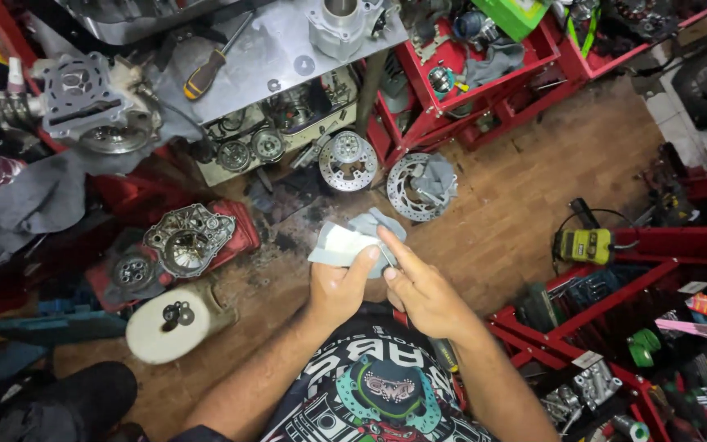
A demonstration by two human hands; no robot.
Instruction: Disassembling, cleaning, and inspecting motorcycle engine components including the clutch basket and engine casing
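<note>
My left hand holds a pale grey folded rag at chest height, thumb pressed on its lower edge. My right hand is pinched around a small thin metal part against the rag; the part is mostly hidden by my fingers. Both hands touch at the rag, above a wooden floor.
Two brake discs lie on the floor ahead. An engine case cover sits on a red tray at left, a cylinder block and screwdriver on the bench. Red tool racks stand right, with a yellow device.
</note>
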